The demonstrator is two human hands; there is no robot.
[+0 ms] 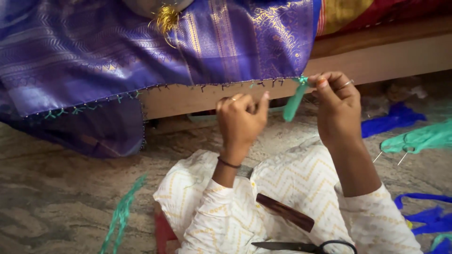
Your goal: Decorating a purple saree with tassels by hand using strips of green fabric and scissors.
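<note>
Purple silk cloth (94, 51) with gold woven bands hangs over the edge of a wooden bed frame (376, 59), draped so that its hem runs level in front of the person, within easy reach; small green knots (70, 111) already dot the hem at the left, and a loose green thread bundle (121, 214) lies on the stone floor (52, 188) below. Near the middle, the left hand (240, 120) is curled just under the hem, its grip nearly closed with thumb raised, apparently pinching a fine strand, though what it holds is too small to tell. Just beside it, the right hand (336, 101) pinches the top of a green tassel (295, 99) against the hem's end, fingers closed tight on it. A dark comb (285, 212) and black scissors (306, 246) rest on the lap, close by, and more blue and green thread (414, 138) lies on the floor at the right
</note>
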